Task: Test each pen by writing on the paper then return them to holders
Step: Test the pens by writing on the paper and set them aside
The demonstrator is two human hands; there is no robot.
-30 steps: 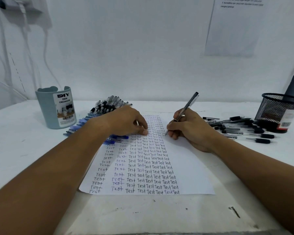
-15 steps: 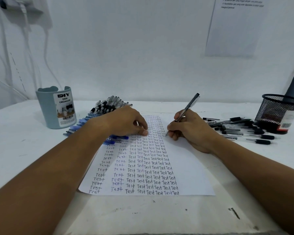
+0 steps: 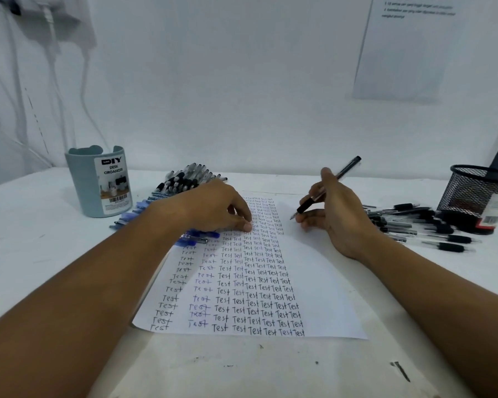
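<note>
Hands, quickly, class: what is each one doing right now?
Left hand: open, fingertips pressing the paper to steady it.
Right hand: closed round a black pen, tip just above the paper's blank right side.

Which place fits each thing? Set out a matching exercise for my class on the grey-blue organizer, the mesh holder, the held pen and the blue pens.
Things:
1. grey-blue organizer
2. mesh holder
3. held pen
4. blue pens

Places:
A. in the right hand
B. far right of the table
C. lying by the left hand
D. far left, upright

Pairs: 1-D, 2-B, 3-A, 4-C
</note>
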